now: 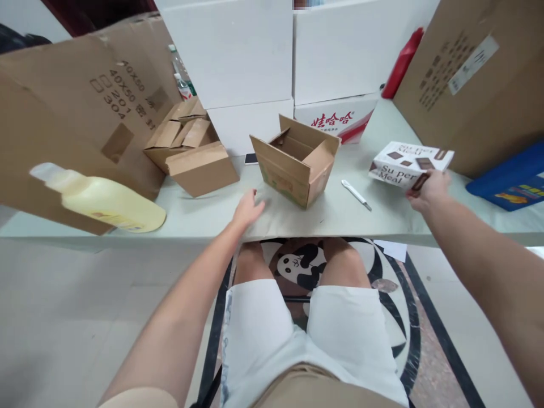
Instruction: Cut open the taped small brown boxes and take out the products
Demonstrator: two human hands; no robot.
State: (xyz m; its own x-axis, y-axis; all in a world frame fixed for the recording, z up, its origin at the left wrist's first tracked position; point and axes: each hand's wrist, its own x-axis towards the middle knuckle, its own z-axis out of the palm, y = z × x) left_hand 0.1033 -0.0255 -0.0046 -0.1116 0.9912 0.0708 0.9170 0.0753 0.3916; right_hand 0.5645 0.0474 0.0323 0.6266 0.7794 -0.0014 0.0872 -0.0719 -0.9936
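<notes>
While the right hand (431, 191), to the right of an open brown cardboard box (285, 173), is clamped on one end of a white rectangular carton printed "Su per Meal" (406, 164), the left hand (247, 211) sits just left of that box, thumb and fingers apart. Just right of the box lies a slim white utility knife (356, 194); well to its left leans a pale-yellow plastic bottle (114, 199).

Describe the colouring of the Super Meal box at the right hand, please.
The box is white with brown patches and lettering, as the head view shows.
</notes>
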